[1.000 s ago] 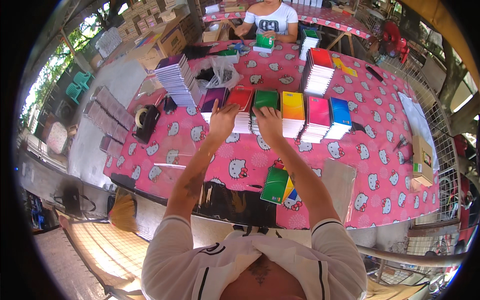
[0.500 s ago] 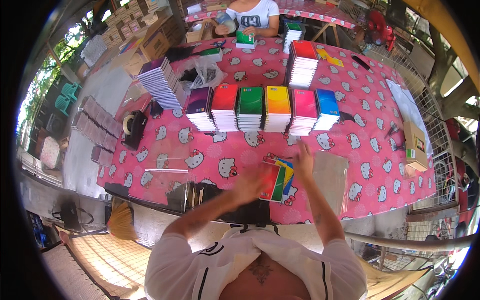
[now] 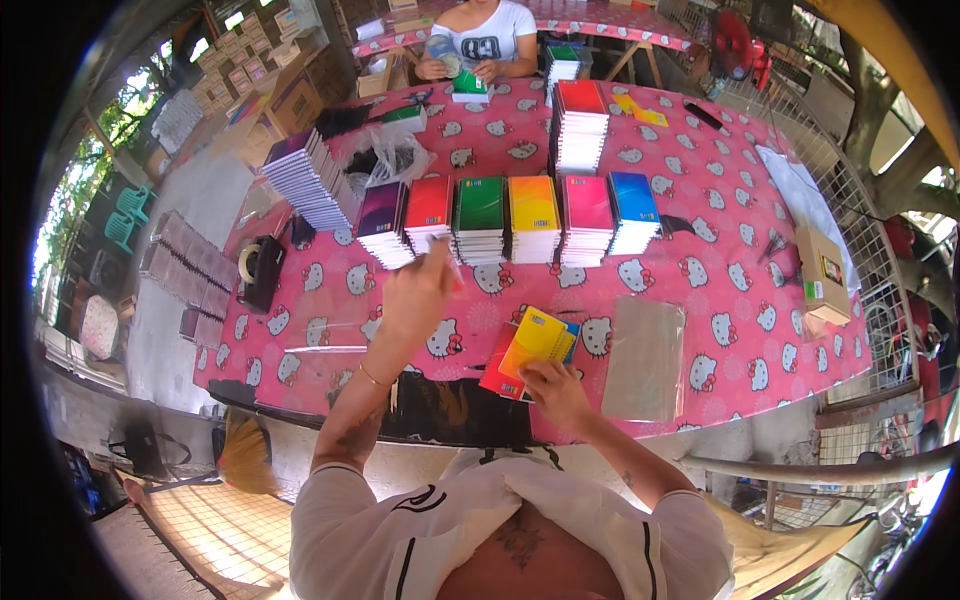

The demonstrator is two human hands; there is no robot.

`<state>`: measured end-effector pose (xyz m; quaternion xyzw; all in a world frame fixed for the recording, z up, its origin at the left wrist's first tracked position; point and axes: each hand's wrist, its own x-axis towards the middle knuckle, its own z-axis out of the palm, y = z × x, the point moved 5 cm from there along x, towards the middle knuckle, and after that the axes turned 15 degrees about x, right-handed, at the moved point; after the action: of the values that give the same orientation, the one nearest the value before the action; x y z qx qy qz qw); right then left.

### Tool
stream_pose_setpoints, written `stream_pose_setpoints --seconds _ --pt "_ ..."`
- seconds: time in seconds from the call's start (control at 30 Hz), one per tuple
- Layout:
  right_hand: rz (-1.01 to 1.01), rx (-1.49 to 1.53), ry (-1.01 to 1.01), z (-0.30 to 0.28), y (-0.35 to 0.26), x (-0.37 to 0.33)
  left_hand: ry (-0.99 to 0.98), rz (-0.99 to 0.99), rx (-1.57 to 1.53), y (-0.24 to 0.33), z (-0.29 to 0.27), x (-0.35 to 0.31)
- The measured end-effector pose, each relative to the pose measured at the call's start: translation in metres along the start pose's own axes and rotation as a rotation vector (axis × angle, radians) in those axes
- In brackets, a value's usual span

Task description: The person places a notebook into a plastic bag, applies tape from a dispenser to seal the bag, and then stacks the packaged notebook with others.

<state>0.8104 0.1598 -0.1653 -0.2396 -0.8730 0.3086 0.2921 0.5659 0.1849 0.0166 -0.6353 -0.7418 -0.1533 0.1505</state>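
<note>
My right hand point(image 3: 556, 392) grips the lower right corner of a yellow notebook point(image 3: 534, 342). That notebook lies on a small fanned pile, where a red notebook point(image 3: 497, 376) and a blue notebook point(image 3: 571, 338) show at the edges. My left hand point(image 3: 420, 290) is stretched forward, its fingertips at the front of the stack of red notebooks point(image 3: 431, 203). Its fingers are partly blurred, with a reddish smear beside them. That stack stands in a row between purple notebooks point(image 3: 382, 210) and green notebooks point(image 3: 481, 205), with yellow, pink and blue stacks further right.
Clear plastic sleeves point(image 3: 645, 360) lie right of the pile. A tape dispenser point(image 3: 262, 272) and a tall purple stack point(image 3: 310, 180) stand left; a tall red stack point(image 3: 581, 125) stands behind the row. A cardboard box point(image 3: 823, 275) sits far right. Across the table another person point(image 3: 487, 45) handles a green notebook.
My left hand has left the small pile and reached forward to the red stack. My right hand has come back toward me, and the yellow notebook now lies on top of the pile.
</note>
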Motion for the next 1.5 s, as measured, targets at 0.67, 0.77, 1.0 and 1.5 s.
stream_pose_setpoints --seconds 0.67,0.77,1.0,1.5 --pt "0.218 0.234 0.446 -0.089 0.059 0.015 0.08 0.129 0.049 -0.176 0.093 0.046" --pt "0.361 0.321 0.475 -0.075 0.071 -0.015 0.005 0.07 0.011 -0.154 0.092 0.059" --pt "0.525 0.655 0.575 -0.011 0.089 -0.051 0.077 -0.032 0.244 -0.145 0.108 0.055" --pt "0.707 0.84 0.677 0.004 0.095 -0.033 0.347 -0.165 0.027 -0.114 0.062 0.036"
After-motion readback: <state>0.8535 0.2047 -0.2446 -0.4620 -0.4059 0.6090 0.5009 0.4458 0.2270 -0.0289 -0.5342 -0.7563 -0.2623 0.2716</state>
